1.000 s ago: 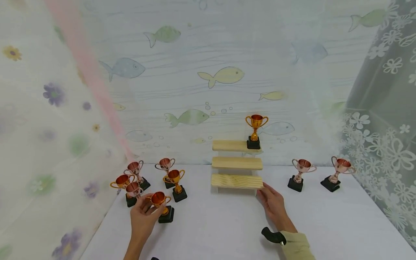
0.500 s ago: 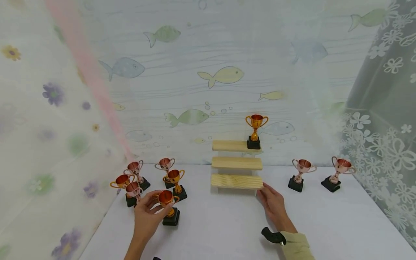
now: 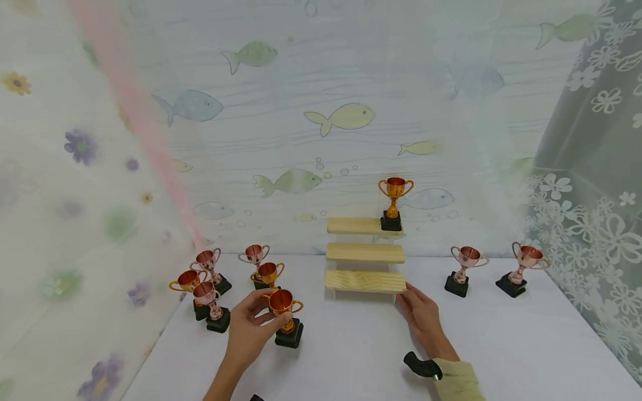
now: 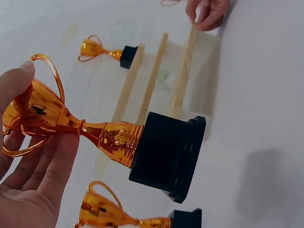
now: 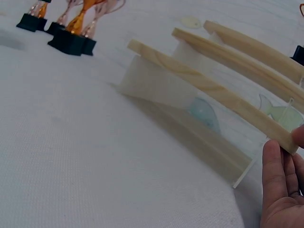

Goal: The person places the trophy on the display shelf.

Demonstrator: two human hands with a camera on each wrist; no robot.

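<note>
Gold trophy (image 3: 285,312) in left hand (image 3: 249,328) (shelf (image 3: 365,280) alongside)

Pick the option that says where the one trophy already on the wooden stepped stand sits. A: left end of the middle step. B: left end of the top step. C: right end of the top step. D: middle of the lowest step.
C: in the head view the gold trophy stands with its black base at the right end of the top step of the wooden stand; the two lower steps are bare.
</note>
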